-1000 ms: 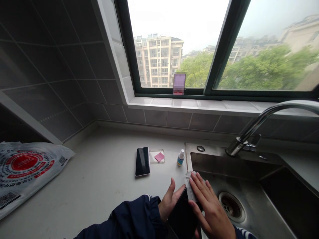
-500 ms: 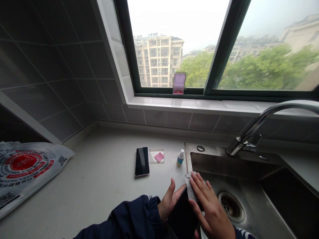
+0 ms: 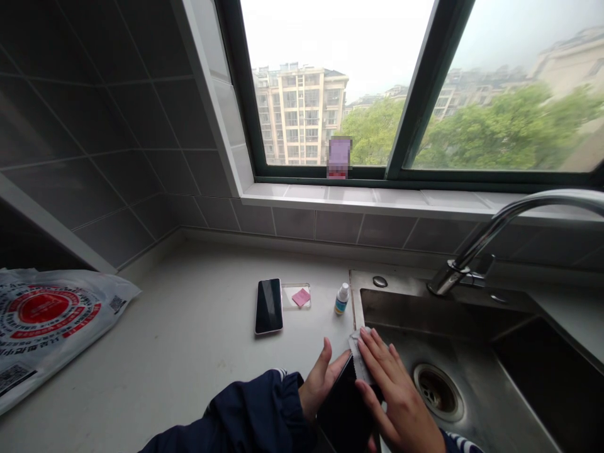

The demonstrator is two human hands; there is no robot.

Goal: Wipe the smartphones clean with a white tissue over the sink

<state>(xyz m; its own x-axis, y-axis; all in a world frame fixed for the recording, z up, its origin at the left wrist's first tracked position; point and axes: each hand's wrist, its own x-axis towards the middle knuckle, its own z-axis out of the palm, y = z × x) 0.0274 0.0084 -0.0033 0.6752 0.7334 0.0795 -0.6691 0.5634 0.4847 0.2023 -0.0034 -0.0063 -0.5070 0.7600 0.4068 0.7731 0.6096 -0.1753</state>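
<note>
My left hand (image 3: 323, 380) holds a dark flat device (image 3: 342, 409) from beneath, its thumb sticking up at the left side. Over the device's upper right part lies a light grey cloth (image 3: 361, 358), pressed down by my right hand (image 3: 394, 390) with the fingers stretched and close together. On the white counter stand a small white-capped bottle (image 3: 341, 299) and, left of it, a clear phone case (image 3: 287, 302) with a pink square (image 3: 301, 297) on it. A black-screened phone (image 3: 268, 306) lies beside the case.
A steel sink (image 3: 453, 352) with a drain (image 3: 438, 391) and a chrome faucet (image 3: 472, 245) is at the right. At the far left lies a printed plastic bag (image 3: 56, 321). A window sill (image 3: 377, 196) runs behind the counter.
My right hand and the cloth have shifted very slightly to the left over the device. My left hand keeps its hold.
</note>
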